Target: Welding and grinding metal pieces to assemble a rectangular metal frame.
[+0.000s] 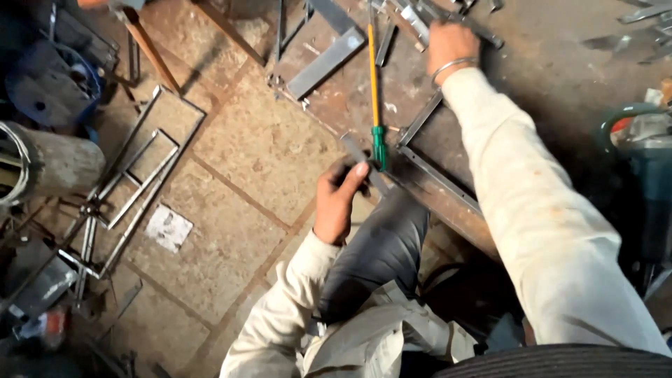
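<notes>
So the left hand (338, 203) was clenched around a short flat steel strip (364, 162), tilted up by the knee, probably to keep it ready. The right hand (451, 43) was stretched out over a pile of metal offcuts (420, 17) at the far edge of the rusty steel plate (350, 98); looked like it gripped one, but I couldn't tell for sure. A screwdriver (374, 91) with a yellow shaft and green handle lay on the plate, beside an angle-iron frame (427, 157). A welded rod frame (133, 182) sat on the stone floor (259, 147)
</notes>
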